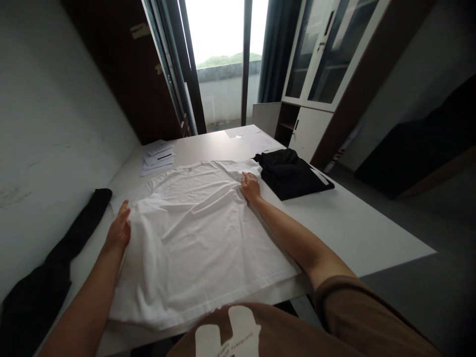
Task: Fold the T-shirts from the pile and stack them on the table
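Note:
A white T-shirt [201,233] lies spread on the white table [357,228], its neckline toward the far side and its hem at the near edge. Wrinkles run across its upper right part. My left hand [121,225] is at the shirt's left side near the sleeve, fingers extended, palm turned toward the cloth. My right hand [250,187] rests on the shirt by the right sleeve, its fingers spread on the fabric. Neither hand visibly grips the cloth. Just right of the right sleeve sits a folded black garment [288,173].
Papers [158,156] lie at the table's far left, and a clear sheet [247,139] at the far end. A dark garment [70,238] stretches along the left wall. Behind the table stand a window and a white cabinet [314,129] with one lower door open.

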`<state>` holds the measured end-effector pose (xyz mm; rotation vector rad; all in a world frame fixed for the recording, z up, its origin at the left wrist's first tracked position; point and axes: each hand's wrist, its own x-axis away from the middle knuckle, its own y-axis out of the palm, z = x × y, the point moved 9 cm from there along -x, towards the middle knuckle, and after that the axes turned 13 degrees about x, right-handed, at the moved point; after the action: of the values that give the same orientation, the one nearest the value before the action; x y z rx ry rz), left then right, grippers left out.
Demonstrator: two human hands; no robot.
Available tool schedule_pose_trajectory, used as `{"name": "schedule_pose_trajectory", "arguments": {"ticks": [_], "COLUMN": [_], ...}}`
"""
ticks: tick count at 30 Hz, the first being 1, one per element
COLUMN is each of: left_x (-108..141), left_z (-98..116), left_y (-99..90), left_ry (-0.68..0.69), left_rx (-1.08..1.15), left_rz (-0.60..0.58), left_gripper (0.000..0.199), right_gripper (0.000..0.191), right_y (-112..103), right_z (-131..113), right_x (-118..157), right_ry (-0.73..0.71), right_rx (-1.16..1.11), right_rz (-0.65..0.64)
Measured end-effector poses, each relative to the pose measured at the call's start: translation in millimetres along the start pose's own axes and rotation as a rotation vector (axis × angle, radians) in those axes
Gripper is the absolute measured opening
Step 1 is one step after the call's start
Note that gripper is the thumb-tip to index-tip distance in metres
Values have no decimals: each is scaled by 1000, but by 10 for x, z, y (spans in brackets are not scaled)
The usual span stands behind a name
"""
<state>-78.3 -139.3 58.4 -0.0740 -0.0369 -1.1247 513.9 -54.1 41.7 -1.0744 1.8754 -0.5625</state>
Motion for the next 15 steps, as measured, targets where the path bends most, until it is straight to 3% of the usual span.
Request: {"name": "schedule_pose_trajectory", "arguments": {"ticks": [2,6,8,11,15], "left_x": [-19,-35,-74,-282,-530], "left_z": [-42,-360,-469,-463,-402], "left_y": [-25,80,104,21,-31], "left_ry": [-19,-359,-483,-421,-277], "left_rx": [59,230,246,234,119], "left_rz": [-60,-245,-278,-173,-46], "left_gripper": [62,48,39,43,73], "right_gripper": [49,50,51,50,50], "right_y": [-14,-28,-32,-43,-55], "right_z": [-17,-42,-51,-63,-74], "right_x": [7,10,11,16,24], "right_ry": [-1,1,-1,-3,-2], "right_rx": [-2,-5,-5,-6,1], "right_rz": [1,-1,-3,-4,-8]}}
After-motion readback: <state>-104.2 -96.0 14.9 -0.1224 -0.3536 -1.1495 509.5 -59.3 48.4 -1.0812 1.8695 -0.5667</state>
